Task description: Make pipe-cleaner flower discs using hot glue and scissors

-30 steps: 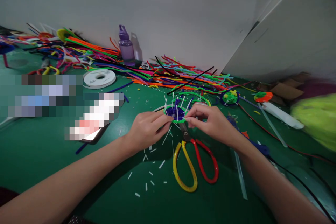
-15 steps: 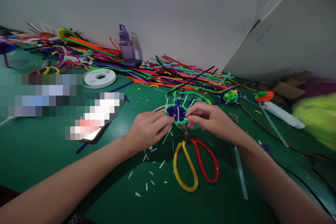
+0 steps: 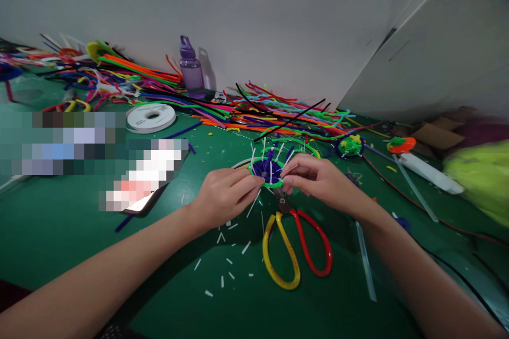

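Note:
A small round pipe-cleaner piece (image 3: 262,170), dark blue inside with a bright green rim, is held up between my two hands. Thin white strips stick out around its edge, and a blue stem stands at its middle. My left hand (image 3: 228,195) pinches the rim on the left, thumb and forefinger pressed together. On the right, the fingertips of my right hand (image 3: 308,176) close at the rim by a white strip. Scissors (image 3: 282,201) with one yellow and one red handle lie just below, their blades partly hidden by the piece.
Bundles of coloured pipe cleaners (image 3: 278,116) lie along the wall with a purple bottle (image 3: 192,71). A white ribbon spool (image 3: 150,118) and a blurred-out phone (image 3: 145,180) lie left. White scraps (image 3: 222,280) dot the green table. A glue stick (image 3: 366,262) lies right.

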A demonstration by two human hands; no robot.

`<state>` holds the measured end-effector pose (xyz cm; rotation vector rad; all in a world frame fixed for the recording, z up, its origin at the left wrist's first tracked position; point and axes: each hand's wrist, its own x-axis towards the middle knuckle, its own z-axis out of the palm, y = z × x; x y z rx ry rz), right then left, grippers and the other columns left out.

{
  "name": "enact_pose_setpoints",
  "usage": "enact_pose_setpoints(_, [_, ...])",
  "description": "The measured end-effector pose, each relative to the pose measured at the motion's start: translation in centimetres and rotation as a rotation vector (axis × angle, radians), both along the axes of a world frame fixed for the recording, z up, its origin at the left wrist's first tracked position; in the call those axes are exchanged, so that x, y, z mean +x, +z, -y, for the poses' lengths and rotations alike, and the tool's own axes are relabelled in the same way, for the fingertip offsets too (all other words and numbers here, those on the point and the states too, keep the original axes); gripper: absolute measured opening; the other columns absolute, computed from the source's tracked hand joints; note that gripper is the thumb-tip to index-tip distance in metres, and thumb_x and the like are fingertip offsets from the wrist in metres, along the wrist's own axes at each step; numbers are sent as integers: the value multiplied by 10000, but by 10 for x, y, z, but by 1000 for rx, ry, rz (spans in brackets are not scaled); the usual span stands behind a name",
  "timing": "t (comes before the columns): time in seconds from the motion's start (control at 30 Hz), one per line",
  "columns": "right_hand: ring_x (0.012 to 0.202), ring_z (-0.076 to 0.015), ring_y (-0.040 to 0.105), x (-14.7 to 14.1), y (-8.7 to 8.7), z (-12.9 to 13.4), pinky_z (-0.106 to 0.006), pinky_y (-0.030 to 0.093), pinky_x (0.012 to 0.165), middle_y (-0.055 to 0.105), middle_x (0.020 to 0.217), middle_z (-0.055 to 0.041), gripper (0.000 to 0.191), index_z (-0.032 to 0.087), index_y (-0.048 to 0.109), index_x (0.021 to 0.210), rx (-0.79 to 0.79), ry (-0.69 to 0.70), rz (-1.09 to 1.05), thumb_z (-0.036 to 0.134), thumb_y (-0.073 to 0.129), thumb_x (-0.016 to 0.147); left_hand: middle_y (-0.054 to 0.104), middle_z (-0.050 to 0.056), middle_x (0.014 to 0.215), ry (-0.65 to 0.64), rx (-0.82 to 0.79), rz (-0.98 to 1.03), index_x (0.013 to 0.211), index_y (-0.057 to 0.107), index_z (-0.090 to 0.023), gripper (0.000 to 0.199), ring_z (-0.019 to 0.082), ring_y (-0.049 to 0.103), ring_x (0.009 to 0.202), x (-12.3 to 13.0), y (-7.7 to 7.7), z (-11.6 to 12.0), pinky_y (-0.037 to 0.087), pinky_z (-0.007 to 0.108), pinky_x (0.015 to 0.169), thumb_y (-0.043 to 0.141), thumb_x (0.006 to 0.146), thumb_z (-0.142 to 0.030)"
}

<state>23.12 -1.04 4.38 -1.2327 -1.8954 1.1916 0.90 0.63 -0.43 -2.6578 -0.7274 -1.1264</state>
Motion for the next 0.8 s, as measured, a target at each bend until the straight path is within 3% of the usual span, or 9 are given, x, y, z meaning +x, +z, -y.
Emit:
enact_pose_setpoints(0.17, [713, -150, 642, 1, -2, 0, -273, 502, 668, 637, 722, -18, 122, 175, 595, 816, 10, -1, -4, 295, 578, 803, 626, -20, 697, 3, -1, 4, 895, 596, -185, 101, 102, 590, 628, 0, -1, 0, 451, 220, 567, 588, 795, -171])
enact_pose_setpoints(0.67, [648, -127, 619, 1, -1, -1, -219, 443, 534, 638, 692, -9, 123, 173, 595, 814, 12, 14, 22, 287, 551, 820, 607, -20, 674, -16, 11, -4, 885, 590, -179, 84, 94, 563, 605, 0, 0, 0, 446, 216, 565, 573, 803, -166])
enact_pose_setpoints(0.8, [583, -104, 581, 5, 5, 0, -212, 428, 530, 630, 653, 1, 156, 172, 600, 784, 125, -97, 13, 297, 529, 846, 631, -7, 718, 4, 12, 13, 903, 591, -181, 105, 100, 579, 618, -1, 1, 0, 436, 218, 539, 578, 800, -163])
